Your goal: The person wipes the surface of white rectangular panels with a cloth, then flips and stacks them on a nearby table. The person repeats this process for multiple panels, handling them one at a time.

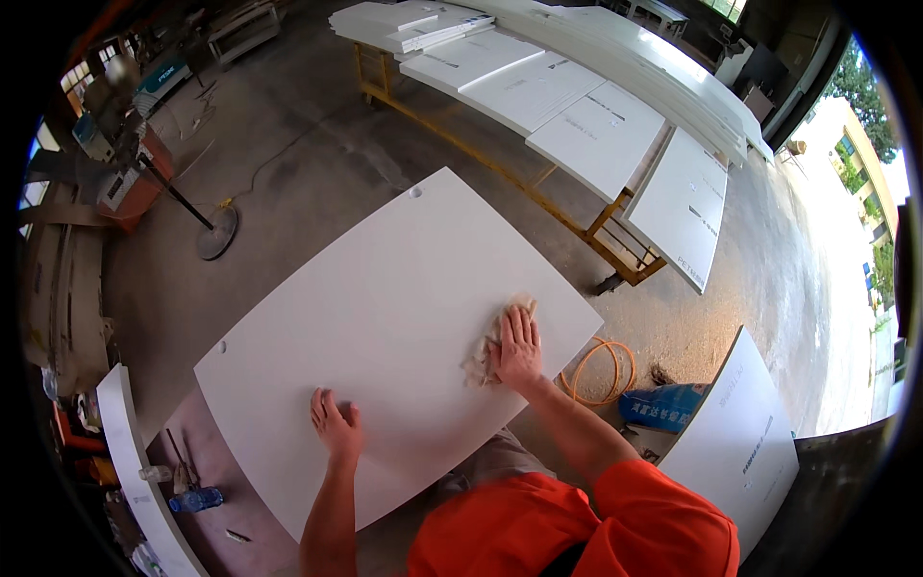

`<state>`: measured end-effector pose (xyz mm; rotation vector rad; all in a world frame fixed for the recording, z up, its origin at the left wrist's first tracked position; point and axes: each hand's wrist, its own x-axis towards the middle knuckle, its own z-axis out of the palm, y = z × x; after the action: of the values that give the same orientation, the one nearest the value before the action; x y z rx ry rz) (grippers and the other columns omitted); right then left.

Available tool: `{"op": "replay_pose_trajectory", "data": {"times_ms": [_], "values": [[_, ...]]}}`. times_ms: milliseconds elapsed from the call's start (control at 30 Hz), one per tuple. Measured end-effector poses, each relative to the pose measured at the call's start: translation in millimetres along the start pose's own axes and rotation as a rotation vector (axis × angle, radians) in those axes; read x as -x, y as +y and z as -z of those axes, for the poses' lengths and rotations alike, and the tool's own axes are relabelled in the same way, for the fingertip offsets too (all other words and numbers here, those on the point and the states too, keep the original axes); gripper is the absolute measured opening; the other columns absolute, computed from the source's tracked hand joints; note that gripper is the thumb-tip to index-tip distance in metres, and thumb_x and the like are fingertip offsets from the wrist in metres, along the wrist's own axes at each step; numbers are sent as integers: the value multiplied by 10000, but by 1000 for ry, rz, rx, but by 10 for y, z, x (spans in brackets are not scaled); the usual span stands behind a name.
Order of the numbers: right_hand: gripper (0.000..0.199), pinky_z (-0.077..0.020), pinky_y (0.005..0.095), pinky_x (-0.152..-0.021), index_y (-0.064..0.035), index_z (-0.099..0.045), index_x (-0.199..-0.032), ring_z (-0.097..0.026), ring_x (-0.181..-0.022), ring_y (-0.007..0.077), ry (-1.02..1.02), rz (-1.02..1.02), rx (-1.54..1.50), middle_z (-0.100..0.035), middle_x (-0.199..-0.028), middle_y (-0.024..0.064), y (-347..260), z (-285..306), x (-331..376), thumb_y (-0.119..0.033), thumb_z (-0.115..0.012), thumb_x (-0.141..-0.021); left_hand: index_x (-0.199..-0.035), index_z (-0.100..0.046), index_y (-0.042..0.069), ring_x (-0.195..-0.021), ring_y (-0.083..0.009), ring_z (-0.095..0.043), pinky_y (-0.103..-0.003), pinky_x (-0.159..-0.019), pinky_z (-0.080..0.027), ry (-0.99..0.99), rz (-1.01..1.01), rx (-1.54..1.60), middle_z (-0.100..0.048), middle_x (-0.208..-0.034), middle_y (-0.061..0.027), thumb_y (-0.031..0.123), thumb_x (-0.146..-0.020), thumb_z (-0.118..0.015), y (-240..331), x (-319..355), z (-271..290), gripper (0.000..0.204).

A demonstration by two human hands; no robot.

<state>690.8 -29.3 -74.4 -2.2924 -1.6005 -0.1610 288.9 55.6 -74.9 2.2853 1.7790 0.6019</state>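
Observation:
A large white panel [385,279] lies in front of me, with a small round cutout [415,192] by its far corner and another [222,347] near its left corner. My right hand [520,356] presses a crumpled beige rag [481,363] against the panel's right part, fingers laid over the cloth. Toward the near left side, my left hand [336,423] rests on the bare panel surface with its fingers apart and nothing visible in it. A pinkish surface [221,452] shows beneath the panel at the left.
Beyond the panel, a yellow-framed cart [481,154] carries several white boards [596,135]. At my right are an orange hose [615,361], a blue sack [663,406] and a leaning white board [740,442]. A round-based stand [218,234] and a blue bottle [196,499] are leftward.

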Motion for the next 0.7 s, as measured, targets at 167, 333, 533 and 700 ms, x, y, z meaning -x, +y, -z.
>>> {"op": "replay_pose_trajectory", "data": {"times_ms": [167,333,533,700], "values": [[861,-148,511,-1266,68,-302,-1552,-190,-1552,406,-228,-8,-45,-249,-1653,252,241,-168,-1283,-545,-519,-988,-1403,-453,-11,-1441,-450,-338,-572,-1169,-296,-53,58,-128,-393,-1543,-216,198,-915,-653,29,-7,46,568],[903,-141,456,-1278,63,-280,-1568,-185,-1562,370,-198,16,10,-246,-1660,241,28,-955,-3063,-613,-456,-996,-1409,-446,-20,-1428,-495,-347,-628,-1162,-277,-97,37,-116,-397,-1537,-253,194,-887,-635,35,-49,2,594],[910,-196,426,-1265,57,-268,-1573,-240,-1546,345,-218,-18,-30,-283,-1651,221,-298,-1496,-4523,-626,-447,-998,-1402,-466,-27,-1414,-502,-370,-626,-1151,-290,-80,25,-150,-426,-1517,-259,315,-979,-531,10,-142,-34,548],[879,-301,444,-1212,67,-276,-1548,-379,-1454,378,-199,-35,-75,-355,-1593,245,154,-1227,-3893,-576,-503,-992,-1404,-467,-30,-1418,-494,-372,-616,-1156,-290,-75,5,-170,-438,-1514,-252,328,-987,-519,9,-180,-9,552]]}}
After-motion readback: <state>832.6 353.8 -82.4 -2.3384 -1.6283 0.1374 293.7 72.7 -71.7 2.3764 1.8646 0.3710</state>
